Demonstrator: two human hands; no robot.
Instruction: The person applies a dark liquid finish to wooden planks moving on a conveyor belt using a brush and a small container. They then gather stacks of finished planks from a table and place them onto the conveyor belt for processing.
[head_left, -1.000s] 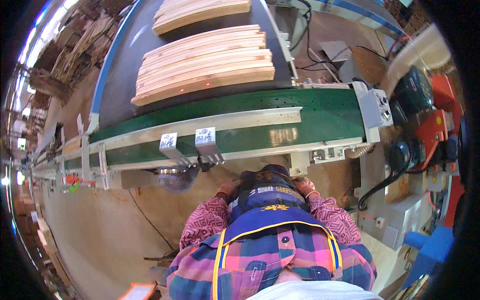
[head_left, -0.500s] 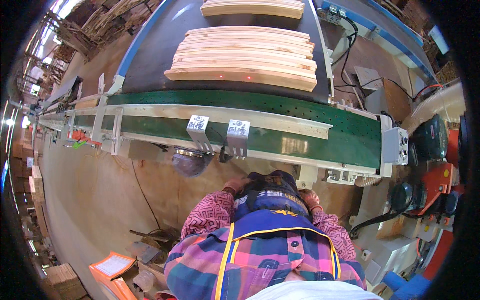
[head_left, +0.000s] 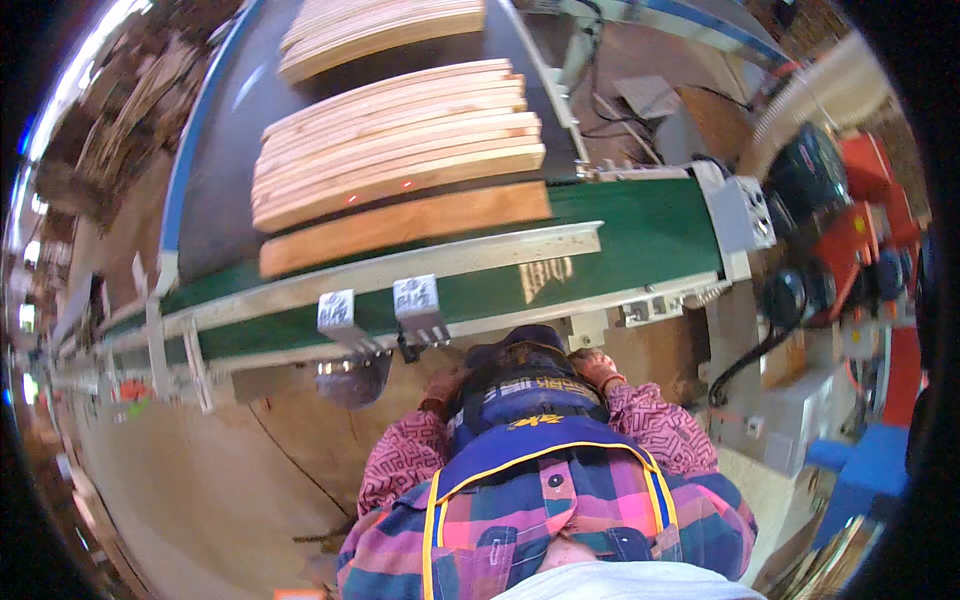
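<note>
My left hand [head_left: 442, 388] is beside the left edge of my dark blue apron [head_left: 530, 390]. It is dim and its fingers are hidden. On the apron's other side, my right hand [head_left: 597, 368] sits low by the conveyor frame, fingers partly hidden against the cloth. No object shows in either hand. Beyond the hands a green belt [head_left: 650, 225] runs crosswise. One wooden board [head_left: 410, 229] lies on its far edge, just apart from a row of several pale boards [head_left: 400, 140] on the black feed belt [head_left: 225, 150]. Two red light dots fall on the row's front board.
A white guide rail [head_left: 480, 255] runs along the green belt. Two metal brackets [head_left: 420, 305] and a rounded, wrapped part [head_left: 352, 382] are on its near side. More boards [head_left: 380, 35] lie farther up. Red machinery with dark motors [head_left: 850, 250] stands at the right.
One board has come away from the front of the row onto the green belt. The farther boards have moved nearer. The view has turned; both hands stay low by the apron.
</note>
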